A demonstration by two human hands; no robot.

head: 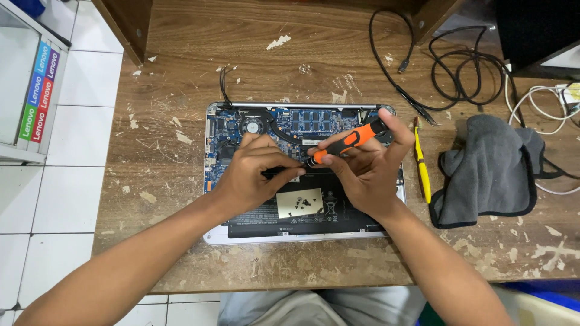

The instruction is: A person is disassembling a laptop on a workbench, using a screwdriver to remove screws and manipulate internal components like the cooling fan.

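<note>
An opened laptop (254,232) lies bottom-up on the worn wooden table, its blue circuit board, fan and black battery exposed. My right hand (368,175) grips an orange and black screwdriver (350,140), whose tip points down-left at the middle of the board. My left hand (257,172) rests over the board with its fingertips pinched together at the screwdriver's tip; what they pinch is hidden. A pale card (300,203) carrying several small dark screws lies on the battery just below both hands.
A yellow-handled tool (422,169) lies right of the laptop, beside a crumpled grey cloth (489,172). Black cables (459,72) and white cables (544,102) coil at the back right. A glass cabinet (27,84) stands left over white floor tiles.
</note>
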